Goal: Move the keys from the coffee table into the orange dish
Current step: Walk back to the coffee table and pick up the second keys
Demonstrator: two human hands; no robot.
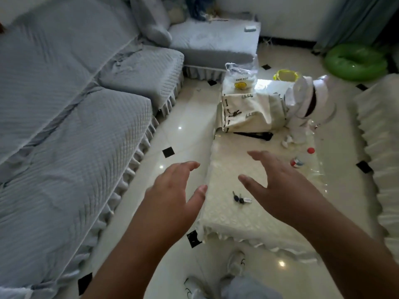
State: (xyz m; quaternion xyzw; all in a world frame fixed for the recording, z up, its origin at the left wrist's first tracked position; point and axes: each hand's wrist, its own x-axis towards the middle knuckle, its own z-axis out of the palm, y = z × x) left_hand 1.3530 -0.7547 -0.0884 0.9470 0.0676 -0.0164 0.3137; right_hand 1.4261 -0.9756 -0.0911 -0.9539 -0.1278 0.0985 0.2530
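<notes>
Both hands have a released grip, holding nothing: the left hand (172, 190) hovers over the floor beside the counter's left edge, and the right hand (278, 186) is spread above the counter (228, 214). Between them, near the counter's front, the keys (240, 199) lie flat: dark heads and a pale tag. Free cloth surrounds them.

The keys (241, 198) lie on the coffee table (228, 214) near its front left part. The left hand (172, 201) hovers to their left, over the table's left edge; the right hand (278, 186) hovers just to their right. Farther back on the table sits a folded cloth (254, 113), with a plastic bag (240, 79) behind it. A sofa (64, 126) stands left of the table, across a strip of floor (183, 134).
</notes>
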